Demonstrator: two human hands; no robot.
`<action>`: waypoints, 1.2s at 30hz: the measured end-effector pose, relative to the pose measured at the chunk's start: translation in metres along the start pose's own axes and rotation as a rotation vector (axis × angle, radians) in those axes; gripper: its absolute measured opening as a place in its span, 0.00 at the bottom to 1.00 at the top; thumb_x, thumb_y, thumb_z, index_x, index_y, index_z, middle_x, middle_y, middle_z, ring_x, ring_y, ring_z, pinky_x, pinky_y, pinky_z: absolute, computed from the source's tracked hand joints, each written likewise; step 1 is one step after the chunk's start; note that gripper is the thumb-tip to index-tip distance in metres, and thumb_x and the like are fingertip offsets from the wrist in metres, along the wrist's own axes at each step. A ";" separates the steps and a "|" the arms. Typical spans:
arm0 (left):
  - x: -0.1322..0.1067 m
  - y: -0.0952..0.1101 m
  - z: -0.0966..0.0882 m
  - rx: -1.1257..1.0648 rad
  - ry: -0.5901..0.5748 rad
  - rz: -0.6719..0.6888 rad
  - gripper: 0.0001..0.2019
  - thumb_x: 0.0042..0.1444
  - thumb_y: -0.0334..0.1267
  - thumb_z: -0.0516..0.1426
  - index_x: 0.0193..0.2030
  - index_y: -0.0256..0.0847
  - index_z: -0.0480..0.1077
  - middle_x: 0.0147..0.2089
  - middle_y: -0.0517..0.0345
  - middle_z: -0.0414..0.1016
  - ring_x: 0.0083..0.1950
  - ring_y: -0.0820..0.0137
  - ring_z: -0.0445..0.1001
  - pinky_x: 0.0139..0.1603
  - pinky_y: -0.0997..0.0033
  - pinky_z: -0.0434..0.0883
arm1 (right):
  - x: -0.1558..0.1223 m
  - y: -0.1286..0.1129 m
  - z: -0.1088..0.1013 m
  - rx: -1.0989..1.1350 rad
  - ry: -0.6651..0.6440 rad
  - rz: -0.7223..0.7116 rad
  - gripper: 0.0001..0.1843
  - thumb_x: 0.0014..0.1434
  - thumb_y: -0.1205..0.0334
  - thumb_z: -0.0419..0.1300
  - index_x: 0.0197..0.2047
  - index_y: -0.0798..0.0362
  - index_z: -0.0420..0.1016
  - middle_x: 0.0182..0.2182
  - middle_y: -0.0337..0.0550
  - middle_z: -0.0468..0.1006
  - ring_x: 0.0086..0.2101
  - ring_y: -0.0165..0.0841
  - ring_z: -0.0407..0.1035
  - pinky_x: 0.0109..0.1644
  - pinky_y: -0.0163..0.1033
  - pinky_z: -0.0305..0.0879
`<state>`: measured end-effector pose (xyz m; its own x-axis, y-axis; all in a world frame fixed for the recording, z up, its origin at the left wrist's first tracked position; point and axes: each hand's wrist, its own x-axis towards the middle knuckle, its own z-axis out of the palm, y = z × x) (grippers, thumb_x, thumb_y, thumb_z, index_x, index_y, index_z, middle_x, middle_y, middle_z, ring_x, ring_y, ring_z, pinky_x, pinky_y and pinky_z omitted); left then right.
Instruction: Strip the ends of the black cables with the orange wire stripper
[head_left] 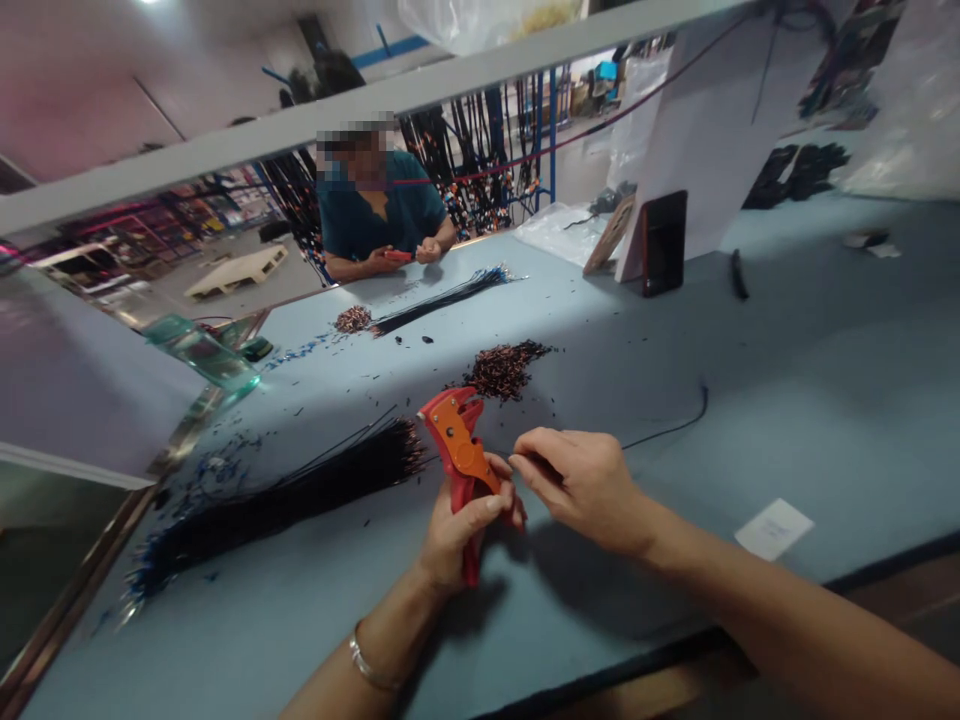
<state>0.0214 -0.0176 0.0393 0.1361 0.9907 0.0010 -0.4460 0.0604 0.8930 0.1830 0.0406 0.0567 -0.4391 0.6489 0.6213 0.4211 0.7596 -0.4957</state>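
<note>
The orange-and-red wire stripper [463, 460] sits near the middle of the blue table [787, 380], just off the near edge, lifted slightly off the surface in the left hand [457, 530]. That hand is wrapped around the red handles, thumb over the orange body, holding the tool firmly. The right hand [581, 485] is just beside it on the right, its fingertips pinched close together near the tool's side; what they pinch is too thin to make out, probably a single black wire.

To do this step well, I judge the wire should go squarely into the jaw, straight and not skewed, and the squeeze should be even (a crooked entry likely nicks the strands).

The stripper's long axis runs from near to far, leaning a little left; its head points far-left, toward the bundle of black wires [285, 495] lying to the left, handles toward the person.

Beyond it lies a pile of stripped bits [504, 368], and a loose black wire [675, 425] curves away to the right. A white slip [774, 528] rests near the right edge. Farther off, a co-worker [382, 215] sits at the far side with another bundle [442, 298].
</note>
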 end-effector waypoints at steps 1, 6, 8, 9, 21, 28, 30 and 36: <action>0.000 0.000 0.000 -0.018 0.011 0.001 0.15 0.51 0.40 0.62 0.44 0.37 0.67 0.30 0.61 0.68 0.30 0.69 0.71 0.36 0.64 0.69 | 0.001 0.000 -0.001 -0.001 -0.001 0.015 0.09 0.64 0.63 0.55 0.33 0.54 0.73 0.24 0.37 0.77 0.23 0.28 0.68 0.32 0.34 0.57; -0.001 0.003 0.002 -0.098 -0.005 -0.019 0.16 0.50 0.37 0.60 0.46 0.37 0.68 0.29 0.60 0.68 0.31 0.68 0.71 0.36 0.63 0.69 | 0.010 0.002 -0.011 0.191 -0.075 0.186 0.07 0.63 0.62 0.58 0.34 0.52 0.74 0.25 0.35 0.78 0.26 0.29 0.69 0.34 0.34 0.60; -0.001 0.004 0.001 -0.146 -0.055 -0.057 0.17 0.49 0.36 0.59 0.47 0.36 0.69 0.30 0.60 0.69 0.31 0.68 0.72 0.38 0.61 0.69 | 0.014 0.005 -0.016 0.297 -0.101 0.252 0.06 0.62 0.63 0.57 0.34 0.52 0.74 0.26 0.35 0.77 0.27 0.28 0.69 0.34 0.34 0.61; -0.001 0.005 0.001 -0.170 -0.081 -0.080 0.18 0.48 0.36 0.59 0.48 0.35 0.69 0.30 0.59 0.69 0.31 0.68 0.72 0.38 0.61 0.70 | 0.016 0.007 -0.018 0.328 -0.102 0.274 0.06 0.62 0.63 0.57 0.34 0.52 0.74 0.26 0.35 0.77 0.27 0.28 0.69 0.34 0.34 0.61; -0.002 0.003 -0.004 -0.209 -0.290 -0.184 0.22 0.46 0.34 0.60 0.50 0.33 0.70 0.30 0.58 0.69 0.29 0.68 0.72 0.36 0.62 0.70 | 0.021 0.020 -0.021 0.384 0.088 0.168 0.04 0.62 0.67 0.60 0.36 0.52 0.76 0.30 0.38 0.75 0.31 0.28 0.68 0.36 0.33 0.63; -0.005 0.001 -0.004 -0.197 -0.335 -0.229 0.22 0.44 0.34 0.61 0.49 0.31 0.71 0.29 0.58 0.69 0.28 0.68 0.72 0.36 0.63 0.69 | 0.024 0.021 -0.023 0.403 0.040 0.120 0.05 0.62 0.67 0.59 0.35 0.52 0.76 0.30 0.39 0.75 0.31 0.29 0.69 0.36 0.34 0.64; -0.005 0.001 -0.004 -0.194 -0.332 -0.224 0.22 0.44 0.34 0.61 0.49 0.31 0.71 0.29 0.58 0.69 0.28 0.68 0.72 0.35 0.63 0.69 | 0.025 0.021 -0.025 0.399 0.024 0.092 0.06 0.62 0.67 0.59 0.35 0.52 0.76 0.31 0.39 0.76 0.32 0.29 0.70 0.36 0.34 0.65; -0.005 0.000 -0.004 -0.195 -0.330 -0.222 0.22 0.44 0.34 0.61 0.49 0.31 0.71 0.29 0.57 0.69 0.29 0.68 0.72 0.36 0.63 0.69 | 0.026 0.023 -0.027 0.378 -0.028 0.054 0.07 0.64 0.69 0.56 0.37 0.52 0.74 0.33 0.41 0.76 0.34 0.30 0.70 0.38 0.34 0.65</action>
<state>0.0171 -0.0225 0.0378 0.5086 0.8610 -0.0093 -0.5283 0.3206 0.7862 0.2028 0.0736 0.0774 -0.4479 0.6854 0.5741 0.1243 0.6836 -0.7192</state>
